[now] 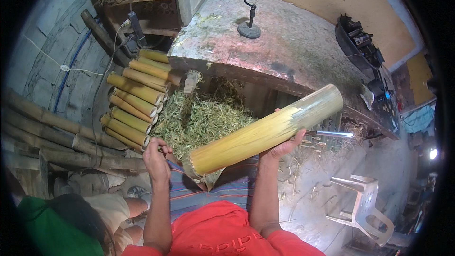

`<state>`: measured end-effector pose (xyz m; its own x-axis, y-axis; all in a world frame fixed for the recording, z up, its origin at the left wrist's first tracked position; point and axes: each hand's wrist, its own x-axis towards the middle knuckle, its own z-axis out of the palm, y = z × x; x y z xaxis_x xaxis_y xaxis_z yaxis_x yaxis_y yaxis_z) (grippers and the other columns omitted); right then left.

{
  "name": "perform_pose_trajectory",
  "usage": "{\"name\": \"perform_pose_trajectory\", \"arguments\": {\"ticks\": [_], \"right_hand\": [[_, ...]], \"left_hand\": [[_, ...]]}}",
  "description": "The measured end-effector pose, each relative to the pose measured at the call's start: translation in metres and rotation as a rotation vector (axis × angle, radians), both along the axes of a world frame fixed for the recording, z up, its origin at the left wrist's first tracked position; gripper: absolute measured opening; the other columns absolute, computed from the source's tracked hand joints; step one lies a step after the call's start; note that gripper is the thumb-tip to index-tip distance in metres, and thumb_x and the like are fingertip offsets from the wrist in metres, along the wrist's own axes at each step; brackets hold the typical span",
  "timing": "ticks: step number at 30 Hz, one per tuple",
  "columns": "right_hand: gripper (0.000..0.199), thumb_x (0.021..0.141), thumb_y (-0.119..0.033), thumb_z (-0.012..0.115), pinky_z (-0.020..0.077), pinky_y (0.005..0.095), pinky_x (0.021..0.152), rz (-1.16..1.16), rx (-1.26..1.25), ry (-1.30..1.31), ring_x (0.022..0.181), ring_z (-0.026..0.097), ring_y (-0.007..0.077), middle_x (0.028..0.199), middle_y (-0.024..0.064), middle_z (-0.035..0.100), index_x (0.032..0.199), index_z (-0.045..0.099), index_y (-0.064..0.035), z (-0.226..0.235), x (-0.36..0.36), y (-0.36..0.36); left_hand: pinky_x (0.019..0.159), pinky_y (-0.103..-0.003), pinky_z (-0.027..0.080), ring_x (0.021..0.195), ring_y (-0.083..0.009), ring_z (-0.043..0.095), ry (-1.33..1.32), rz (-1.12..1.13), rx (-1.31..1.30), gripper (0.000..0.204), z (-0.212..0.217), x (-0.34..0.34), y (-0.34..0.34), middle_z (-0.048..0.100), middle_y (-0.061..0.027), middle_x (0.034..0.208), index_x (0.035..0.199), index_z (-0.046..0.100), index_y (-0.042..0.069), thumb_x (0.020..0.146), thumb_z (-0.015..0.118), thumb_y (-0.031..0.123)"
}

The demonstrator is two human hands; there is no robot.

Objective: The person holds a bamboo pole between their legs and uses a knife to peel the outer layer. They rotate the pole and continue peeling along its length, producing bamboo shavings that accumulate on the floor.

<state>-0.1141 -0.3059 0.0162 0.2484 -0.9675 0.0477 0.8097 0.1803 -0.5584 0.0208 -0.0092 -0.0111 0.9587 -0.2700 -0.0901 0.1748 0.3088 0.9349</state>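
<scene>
A thick yellow bamboo section (263,132) lies slantwise before me, its near left end low and its far right end raised. Part of its right half is greyish, with a ragged border to the yellow. My right hand (284,148) grips it from below, fingers wrapped round its underside. A shiny metal blade (334,133) juts out to the right beside that hand; its handle is mostly hidden. My left hand (157,159) is off the bamboo, fingers curled, near the stacked bamboo pieces (135,97). Whatever its fingers hold, if anything, is hidden.
Green-yellow shavings (204,118) are heaped beyond the bamboo. A worn workbench (294,42) carries a black stand (250,28) and a dark tray (358,40). A person in green (61,227) is at lower left. A white plastic chair (362,208) stands right; long poles (52,130) lie left.
</scene>
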Motion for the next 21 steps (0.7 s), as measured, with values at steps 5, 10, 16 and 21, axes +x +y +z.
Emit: {"name": "perform_pose_trajectory", "arguments": {"ticks": [5,10,16,21], "right_hand": [[0.076,0.101,-0.058,0.061,0.0603,0.0473,0.094,0.271,-0.012,0.129,0.113,0.07,0.0336,0.128,0.0223,0.068,0.149,0.049,-0.0004,-0.006,0.001,-0.004],[0.053,0.099,-0.046,0.072,0.0593,0.0357,0.083,0.426,0.037,0.54,0.087,0.072,0.0194,0.102,0.0103,0.075,0.12,0.069,0.0028,-0.017,0.033,0.026],[0.048,0.098,-0.046,0.075,0.0556,0.0312,0.073,0.753,-0.071,0.815,0.08,0.07,0.0148,0.095,0.0075,0.075,0.113,0.074,0.0,-0.026,0.052,0.085],[0.051,0.099,-0.049,0.072,0.0552,0.0314,0.074,0.928,-0.022,0.816,0.082,0.07,0.0152,0.094,0.008,0.075,0.112,0.076,0.0003,-0.047,0.054,0.11]], "left_hand": [[0.1,-0.039,0.05,0.106,-0.0249,0.065,-0.482,-0.328,1.031,0.043,-0.003,-0.001,0.016,0.071,-0.0195,0.101,0.131,0.069,0.001,0.102,0.07,0.032],[0.117,-0.039,0.043,0.14,-0.0274,0.053,0.086,-0.539,0.364,0.083,0.01,-0.045,-0.021,0.061,-0.0217,0.142,0.159,0.045,0.001,0.093,0.084,0.032],[0.112,-0.04,0.048,0.129,-0.0237,0.06,0.004,-0.505,0.366,0.083,0.004,-0.11,-0.022,0.06,-0.0156,0.141,0.156,0.04,-0.001,0.092,0.084,0.029],[0.105,-0.039,0.053,0.125,-0.0227,0.063,0.177,-0.419,0.328,0.072,-0.009,-0.132,0.002,0.063,-0.0148,0.135,0.148,0.046,0.0,0.093,0.083,0.026]]}}
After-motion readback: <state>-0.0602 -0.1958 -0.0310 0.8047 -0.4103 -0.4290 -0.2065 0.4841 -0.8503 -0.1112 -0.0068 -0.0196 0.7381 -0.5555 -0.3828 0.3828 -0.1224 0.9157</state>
